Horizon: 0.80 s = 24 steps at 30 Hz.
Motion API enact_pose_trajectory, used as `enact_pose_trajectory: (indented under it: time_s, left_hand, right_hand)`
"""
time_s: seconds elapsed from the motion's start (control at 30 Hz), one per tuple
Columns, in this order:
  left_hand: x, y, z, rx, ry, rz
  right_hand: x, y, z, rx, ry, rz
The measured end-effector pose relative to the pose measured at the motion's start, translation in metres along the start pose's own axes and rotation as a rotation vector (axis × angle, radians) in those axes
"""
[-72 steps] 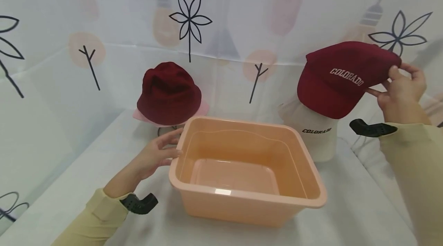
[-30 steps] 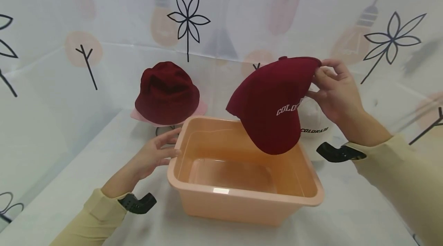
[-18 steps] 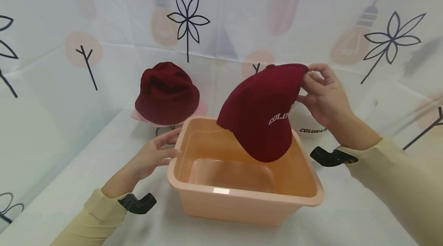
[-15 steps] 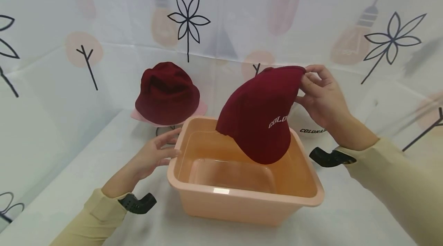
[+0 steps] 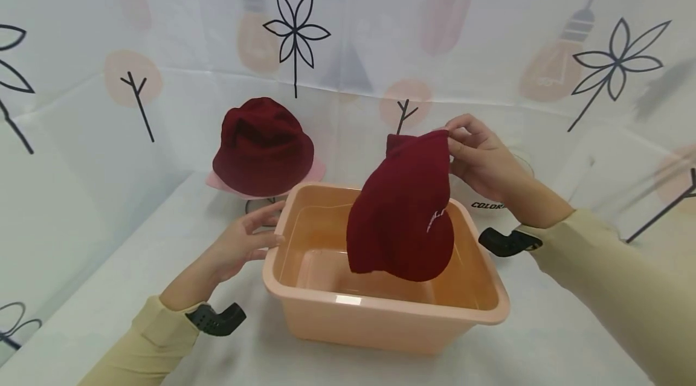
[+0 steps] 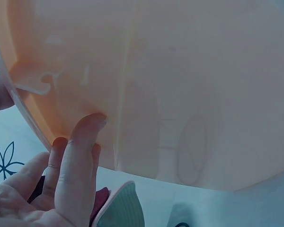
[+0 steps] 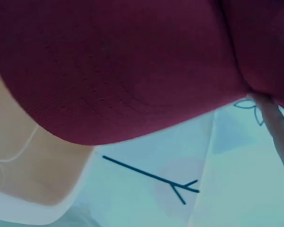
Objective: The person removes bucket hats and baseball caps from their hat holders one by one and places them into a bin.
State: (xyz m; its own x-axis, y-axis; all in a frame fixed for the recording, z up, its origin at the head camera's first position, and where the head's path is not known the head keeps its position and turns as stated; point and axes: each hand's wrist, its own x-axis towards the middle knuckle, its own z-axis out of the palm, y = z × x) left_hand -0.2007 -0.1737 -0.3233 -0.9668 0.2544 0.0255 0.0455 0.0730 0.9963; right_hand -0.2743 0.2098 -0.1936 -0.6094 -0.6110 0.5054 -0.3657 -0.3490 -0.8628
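My right hand (image 5: 489,162) pinches the edge of a maroon baseball cap (image 5: 402,217) with white lettering. The cap hangs tilted, its lower part within the opening of a peach plastic basin (image 5: 380,333). Up close in the right wrist view, the cap's stitched brim (image 7: 113,85) fills the upper part, and a finger touches its edge at the right. My left hand (image 5: 231,247) rests against the basin's left side, its fingers loosely extended. In the left wrist view, fingertips (image 6: 92,124) touch the basin's outer wall (image 6: 189,94) below the rim.
A maroon bucket hat (image 5: 263,150) sits over a pink brim (image 5: 318,171) on a wire stand (image 5: 252,205) at the back left. Behind my right hand stands a white cap marked COLORADO (image 5: 486,206), partly hidden. A printed cloth (image 5: 348,23) hangs behind the white table (image 5: 152,235).
My right hand has carried the maroon cap from above the white cap leftward, then lower over the basin. The cap has turned its lettering aside. My left hand stays on the basin.
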Motion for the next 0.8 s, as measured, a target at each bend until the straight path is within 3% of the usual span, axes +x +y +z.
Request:
enact_pose_trajectory:
  time_s: [0.27,0.47,0.67,0.8]
  left_hand:
    - [0.0,0.0,0.0,0.006,-0.005,0.002]
    - [0.001,-0.001,-0.001,0.011,-0.006,0.011]
    - [0.001,-0.003,-0.002,0.003,-0.008,0.01]
    - [0.001,-0.002,-0.002,-0.001,-0.008,0.01]
  right_hand:
    - [0.005,0.016,-0.005,-0.003,-0.157,0.115]
    - [0.005,0.029,-0.007,-0.094,-0.201,0.196]
    - [0.008,0.042,-0.006,-0.149,-0.345,0.285]
    - [0.01,0.051,-0.005,-0.163,-0.397,0.331]
